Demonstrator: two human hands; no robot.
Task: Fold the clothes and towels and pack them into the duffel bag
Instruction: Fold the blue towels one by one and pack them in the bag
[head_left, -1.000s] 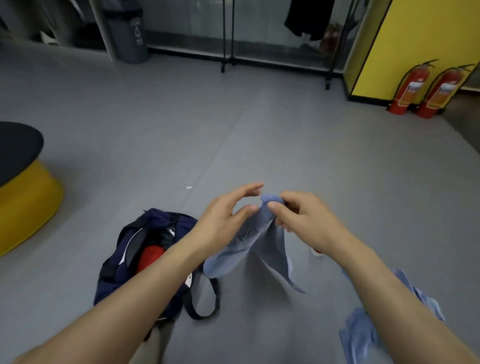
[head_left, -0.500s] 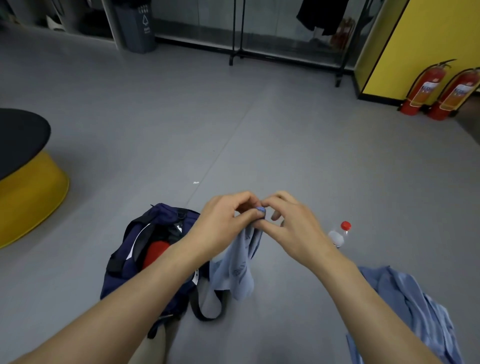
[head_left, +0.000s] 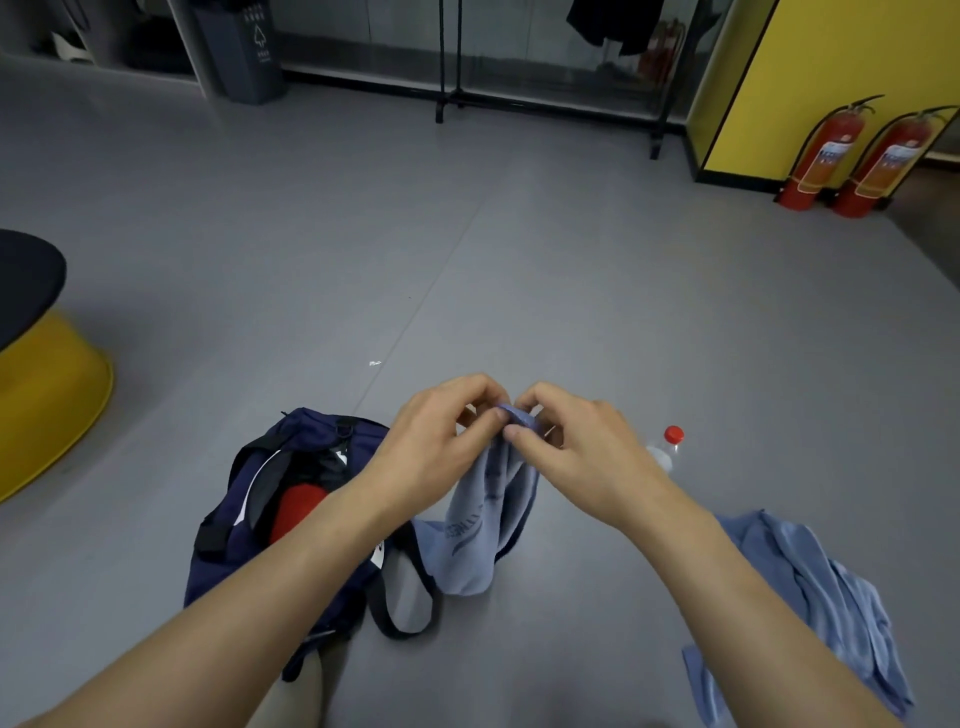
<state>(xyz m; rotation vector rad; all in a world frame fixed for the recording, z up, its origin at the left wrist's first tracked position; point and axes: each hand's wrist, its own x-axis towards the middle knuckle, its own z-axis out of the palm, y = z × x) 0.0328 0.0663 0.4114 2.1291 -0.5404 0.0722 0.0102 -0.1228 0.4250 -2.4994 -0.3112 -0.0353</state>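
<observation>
Light-blue garment (head_left: 810, 582): lay crumpled and unfolded on the floor at near right.
Duffel bag (head_left: 218, 566): navy, on the floor at near left, mouth open, a red item (head_left: 296, 509) inside.
Blue cloth (head_left: 478, 525): hung in the air just right of the bag. A second before it had been spread wider between the hands. Its upper corners had since been brought together, so it hung doubled and narrow. Judged: first fold made, further folding and packing not yet done.
Left hand (head_left: 436, 452): thumb and fingers pinched the cloth's top.
Right hand (head_left: 582, 457): likewise, touching the left.
Bottle (head_left: 665, 452): red-capped, beyond the right hand.
Yellow stool (head_left: 47, 395): far left.
</observation>
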